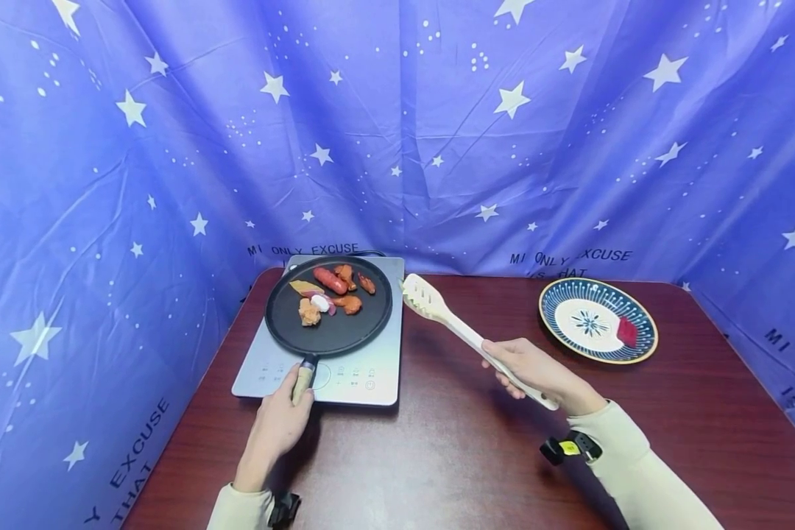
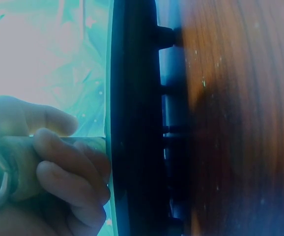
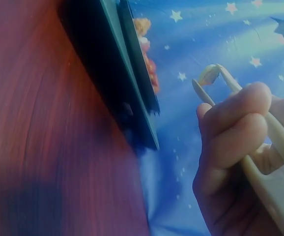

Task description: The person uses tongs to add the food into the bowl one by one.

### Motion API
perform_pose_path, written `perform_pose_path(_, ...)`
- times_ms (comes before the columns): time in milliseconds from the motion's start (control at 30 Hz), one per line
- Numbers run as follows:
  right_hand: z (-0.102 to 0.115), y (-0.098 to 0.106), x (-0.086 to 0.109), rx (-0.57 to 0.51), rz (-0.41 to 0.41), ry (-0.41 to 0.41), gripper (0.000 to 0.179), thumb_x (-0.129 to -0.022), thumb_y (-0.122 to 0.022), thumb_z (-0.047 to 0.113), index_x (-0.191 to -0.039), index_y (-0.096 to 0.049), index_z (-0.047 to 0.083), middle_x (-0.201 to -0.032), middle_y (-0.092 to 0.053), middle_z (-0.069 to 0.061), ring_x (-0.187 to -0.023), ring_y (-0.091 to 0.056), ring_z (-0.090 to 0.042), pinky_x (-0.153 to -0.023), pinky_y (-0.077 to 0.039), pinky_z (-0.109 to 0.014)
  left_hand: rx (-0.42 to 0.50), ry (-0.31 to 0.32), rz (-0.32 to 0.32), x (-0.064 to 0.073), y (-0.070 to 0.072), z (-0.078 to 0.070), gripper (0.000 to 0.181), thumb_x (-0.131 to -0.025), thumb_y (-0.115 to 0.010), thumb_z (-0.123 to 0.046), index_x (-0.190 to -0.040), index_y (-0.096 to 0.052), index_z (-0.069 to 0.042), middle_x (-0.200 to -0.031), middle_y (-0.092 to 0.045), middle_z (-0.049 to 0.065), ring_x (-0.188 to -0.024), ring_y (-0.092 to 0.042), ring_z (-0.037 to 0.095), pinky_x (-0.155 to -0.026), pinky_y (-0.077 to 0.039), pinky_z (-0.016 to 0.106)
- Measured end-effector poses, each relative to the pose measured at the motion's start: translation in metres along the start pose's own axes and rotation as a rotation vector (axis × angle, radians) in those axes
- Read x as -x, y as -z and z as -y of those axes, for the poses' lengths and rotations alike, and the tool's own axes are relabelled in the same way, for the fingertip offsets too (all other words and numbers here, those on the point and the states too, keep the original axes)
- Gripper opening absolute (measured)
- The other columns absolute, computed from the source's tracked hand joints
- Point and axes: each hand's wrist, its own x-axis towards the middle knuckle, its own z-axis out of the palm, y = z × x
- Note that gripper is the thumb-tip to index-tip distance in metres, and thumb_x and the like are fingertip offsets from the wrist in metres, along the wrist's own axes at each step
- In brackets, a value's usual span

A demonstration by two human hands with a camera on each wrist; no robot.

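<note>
My left hand (image 1: 280, 421) grips the wooden handle (image 1: 302, 383) of a flat black frying pan (image 1: 327, 337). In the left wrist view the fingers (image 2: 68, 182) curl round this handle. Several foods lie in the pan, among them a red sausage (image 1: 330, 280), a drumstick (image 1: 349, 305) and a golden fried piece (image 1: 309, 312). My right hand (image 1: 536, 370) holds pale slotted tongs (image 1: 462, 329), their head just right of the pan. Between the tong tips in the right wrist view is a small yellowish-brown piece (image 3: 210, 76), its kind unclear.
Under the pan is a silver induction cooktop (image 1: 377, 368). A blue-patterned plate (image 1: 589, 346) with a dark red piece (image 1: 627, 332) on it stands at the right. A starry blue curtain (image 1: 397, 147) surrounds the brown table (image 1: 450, 456).
</note>
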Motion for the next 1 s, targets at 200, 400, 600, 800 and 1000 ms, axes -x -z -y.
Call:
perform_pose_path(200, 0.007, -0.016, -0.013, 0.008, 0.037, 0.011, 0.049, -0.098, -0.046, 0.040, -0.093, -0.059, -0.007, -0.058, -0.050, -0.005, -0.038, -0.047, -0.010, -0.036, -0.038, -0.023, 0.007, -0.001, 0.002, 0.000, -0.002, 0.000, 0.058, -0.092, -0.051, -0.027, -0.145, -0.038, -0.009, -0.091, -0.062, 0.017, -0.068, -0.052, 0.024, -0.063, -0.043, 0.040)
perform_pose_path(400, 0.014, -0.030, -0.023, -0.008, 0.068, 0.013, 0.048, -0.098, -0.046, 0.040, -0.088, -0.059, -0.005, -0.057, -0.049, -0.005, -0.037, -0.046, -0.010, -0.036, -0.037, -0.023, 0.009, 0.006, 0.005, 0.000, -0.002, 0.000, 0.058, -0.092, -0.050, -0.028, -0.145, -0.037, -0.009, -0.092, -0.062, 0.018, -0.068, -0.052, 0.024, -0.062, -0.043, 0.039)
perform_pose_path(600, 0.018, -0.039, -0.034, 0.033, 0.075, 0.019, 0.049, -0.097, -0.048, 0.043, -0.085, -0.060, -0.003, -0.056, -0.048, -0.005, -0.037, -0.046, -0.010, -0.036, -0.037, -0.024, 0.013, 0.011, 0.001, 0.001, -0.001, -0.001, 0.058, -0.092, -0.051, -0.028, -0.146, -0.037, -0.009, -0.091, -0.062, 0.017, -0.067, -0.051, 0.023, -0.060, -0.042, 0.038)
perform_pose_path(800, 0.025, -0.047, -0.042, 0.151, 0.049, 0.018, 0.048, -0.095, -0.050, 0.044, -0.083, -0.062, 0.000, -0.054, -0.049, -0.005, -0.036, -0.046, -0.011, -0.036, -0.039, -0.025, 0.020, 0.012, -0.001, 0.001, -0.001, -0.001, 0.058, -0.092, -0.051, -0.027, -0.145, -0.037, -0.009, -0.090, -0.062, 0.017, -0.065, -0.051, 0.022, -0.059, -0.042, 0.037)
perform_pose_path(1000, 0.030, -0.054, -0.049, 0.246, 0.023, 0.015, 0.045, -0.095, -0.052, 0.044, -0.079, -0.063, 0.003, -0.053, -0.050, -0.006, -0.036, -0.045, -0.013, -0.037, -0.042, -0.030, 0.019, 0.012, -0.002, 0.002, -0.001, -0.001, 0.058, -0.092, -0.051, -0.027, -0.145, -0.037, -0.009, -0.090, -0.062, 0.017, -0.065, -0.050, 0.023, -0.059, -0.041, 0.037)
